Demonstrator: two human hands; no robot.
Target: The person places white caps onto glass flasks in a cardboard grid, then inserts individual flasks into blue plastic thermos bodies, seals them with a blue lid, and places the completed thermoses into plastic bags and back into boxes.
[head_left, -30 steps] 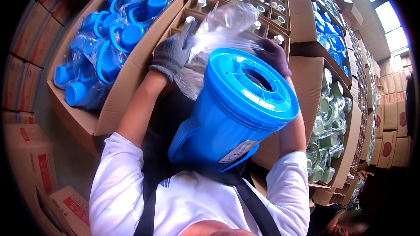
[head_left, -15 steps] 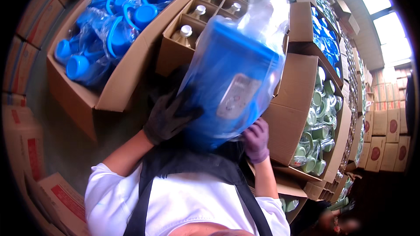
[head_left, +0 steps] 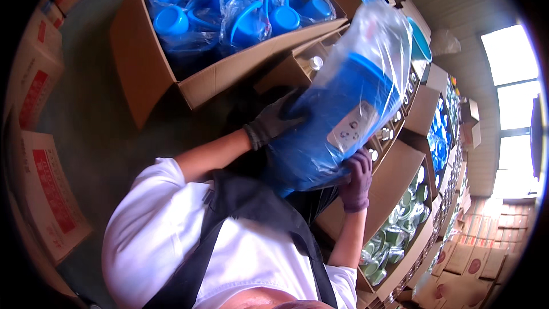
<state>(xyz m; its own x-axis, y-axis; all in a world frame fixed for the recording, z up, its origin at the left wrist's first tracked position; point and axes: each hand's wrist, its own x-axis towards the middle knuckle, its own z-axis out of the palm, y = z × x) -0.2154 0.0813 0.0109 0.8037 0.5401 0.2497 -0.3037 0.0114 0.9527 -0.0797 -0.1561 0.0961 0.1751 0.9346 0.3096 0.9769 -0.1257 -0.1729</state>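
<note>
- Dark floor (head_left: 97, 120) spreads to the left of and below the open brown carton (head_left: 229, 77) packed with plastic-wrapped blue handled vessels (head_left: 246, 23).
- Bright windows (head_left: 517, 103) stand far to the right of that carton; stacked boxes (head_left: 474, 260) lie beyond it, toward the lower right.
- Brown boxes with red panels (head_left: 54, 189) sit to the lower left of the carton.
- Opened out to its lower right, the other carton (head_left: 389, 183) holds green vessels (head_left: 394, 234) in clear wrapping.
- Just beside the carton's right side, a divided box (head_left: 283, 74) holds capped bottles (head_left: 311, 68), partly hidden.
- To the lower right of the carton, nearer the person, the blue container (head_left: 309, 131) is tilted inside a clear plastic bag (head_left: 389, 28), which extends past its upper end.
- Below the carton, the grey-gloved left hand (head_left: 274, 120) touches the container's left side; its fingers are in shadow, so I cannot tell how firmly they hold.
- Farther to the carton's lower right, the purple-gloved right hand (head_left: 357, 177) has its fingers curled onto the bag's lower edge.
- Farther right of the carton than the left hand, a pale label (head_left: 351, 126) shows on the container.
</note>
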